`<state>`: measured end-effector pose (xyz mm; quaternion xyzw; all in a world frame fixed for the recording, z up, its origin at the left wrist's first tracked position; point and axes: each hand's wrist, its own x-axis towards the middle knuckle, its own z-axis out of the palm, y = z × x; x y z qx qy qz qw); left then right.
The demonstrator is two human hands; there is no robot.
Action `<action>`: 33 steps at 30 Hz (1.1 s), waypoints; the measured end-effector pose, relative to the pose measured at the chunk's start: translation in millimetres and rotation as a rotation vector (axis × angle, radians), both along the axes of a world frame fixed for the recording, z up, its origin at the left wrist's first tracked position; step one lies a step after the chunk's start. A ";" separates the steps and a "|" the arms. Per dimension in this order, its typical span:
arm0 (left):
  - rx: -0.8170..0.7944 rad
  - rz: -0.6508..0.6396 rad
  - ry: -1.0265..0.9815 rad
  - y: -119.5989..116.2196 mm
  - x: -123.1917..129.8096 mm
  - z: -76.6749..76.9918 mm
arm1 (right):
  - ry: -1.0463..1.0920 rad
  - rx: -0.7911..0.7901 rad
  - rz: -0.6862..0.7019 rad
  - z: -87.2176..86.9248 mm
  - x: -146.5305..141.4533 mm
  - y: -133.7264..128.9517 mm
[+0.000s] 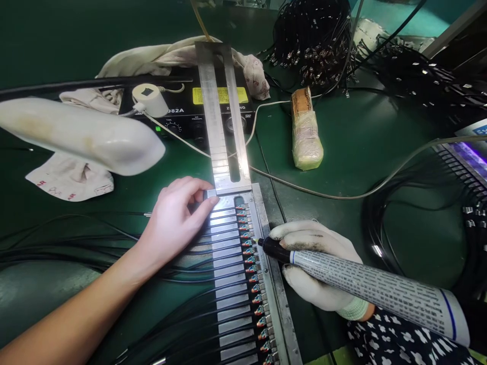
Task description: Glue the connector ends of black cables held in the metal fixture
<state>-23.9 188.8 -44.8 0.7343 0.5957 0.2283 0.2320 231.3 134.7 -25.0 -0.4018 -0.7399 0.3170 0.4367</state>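
Note:
My bare left hand [178,218] is at the far end of a long metal fixture [232,289], thumb and curled index finger gripping its left corner. Black cables [228,276] lie side by side across the fixture, their stripped coloured wires meeting small metal connectors [251,259] in a row. In a white glove, my right hand [323,263] is wrapped around a grey printed glue tube [353,284] with a black nozzle. The tube slants down to the left, its fine tip close to one connector; whether it touches, I cannot tell.
Behind the fixture stands a black dispenser box [182,121], partly covered by a slotted metal plate [209,96]. A white lamp-like head [83,134] hangs at left. A taped block [306,132] and black cable bundles [312,40] lie at right and back. A thin hose [342,196] crosses the green table.

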 end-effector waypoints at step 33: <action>0.028 -0.017 -0.004 0.7 -0.5 -0.9 | 0.017 0.000 -0.010 -1.0 -1.9 2.9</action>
